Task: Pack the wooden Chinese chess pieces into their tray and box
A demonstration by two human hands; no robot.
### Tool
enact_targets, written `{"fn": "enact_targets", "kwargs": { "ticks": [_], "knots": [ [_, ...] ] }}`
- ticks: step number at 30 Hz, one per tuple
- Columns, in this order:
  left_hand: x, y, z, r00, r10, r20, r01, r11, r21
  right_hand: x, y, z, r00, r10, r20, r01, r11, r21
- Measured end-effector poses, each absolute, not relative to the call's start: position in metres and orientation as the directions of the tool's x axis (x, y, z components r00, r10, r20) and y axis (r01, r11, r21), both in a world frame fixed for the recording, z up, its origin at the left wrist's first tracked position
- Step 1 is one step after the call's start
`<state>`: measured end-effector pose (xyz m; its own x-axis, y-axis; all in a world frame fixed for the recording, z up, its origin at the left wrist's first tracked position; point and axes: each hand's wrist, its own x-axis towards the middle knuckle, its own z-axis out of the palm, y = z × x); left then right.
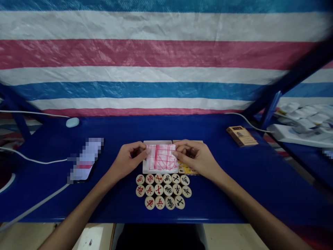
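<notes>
A folded chessboard sheet (161, 157), white and thin with red grid lines, lies over a white box tray (146, 171). My left hand (130, 156) pinches the sheet's left edge between thumb and fingers. At the upper right edge, my right hand (196, 156) pinches the same sheet. Partly under my right hand is a yellowish box lid (186, 169). Just in front of the tray, round wooden Chinese chess pieces (168, 190) stand in three rows, red characters at left and black ones at right. What lies beneath the sheet is hidden.
A phone (87, 159) with a cable lies at left, below a pale rounded case (72, 122). At back right sits a small yellow-brown box (241, 135). A white power strip (296, 135) is beyond the blue table (117, 205). Striped sheeting (156, 52) hangs behind.
</notes>
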<state>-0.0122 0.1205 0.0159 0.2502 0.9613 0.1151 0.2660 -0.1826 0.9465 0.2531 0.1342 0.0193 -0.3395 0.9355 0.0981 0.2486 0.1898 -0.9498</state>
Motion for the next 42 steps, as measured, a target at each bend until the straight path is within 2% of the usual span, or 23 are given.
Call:
{"fn": "enact_targets", "kwargs": {
  "ticks": [7,11,16,21,29,38,42],
  "knots": [
    [-0.012,0.12,0.019,0.24,0.965,0.11,0.259,-0.172,0.95,0.253,0.134,0.02,-0.333,0.937,0.103,0.262,0.197,-0.945],
    [-0.013,0.121,0.017,0.179,0.973,0.148,0.327,-0.201,0.923,0.254,0.136,0.015,-0.295,0.946,0.131,0.31,0.225,-0.924],
    [-0.016,0.123,0.013,0.101,0.977,0.189,0.463,-0.214,0.86,0.252,0.137,0.006,-0.292,0.937,0.189,0.421,0.304,-0.855],
    [-0.017,0.125,0.011,0.085,0.98,0.182,0.468,-0.2,0.861,0.249,0.133,0.007,-0.339,0.914,0.223,0.503,0.376,-0.779],
    [-0.018,0.125,0.01,0.071,0.983,0.17,0.418,-0.184,0.89,0.249,0.137,0.005,-0.365,0.921,0.136,0.44,0.3,-0.846],
    [-0.018,0.125,0.01,0.077,0.983,0.169,0.421,-0.186,0.888,0.246,0.132,0.008,-0.346,0.91,0.228,0.525,0.389,-0.757],
    [-0.017,0.125,0.011,0.069,0.983,0.169,0.401,-0.183,0.898,0.245,0.135,0.006,-0.319,0.931,0.176,0.433,0.308,-0.847]
  ]
}}
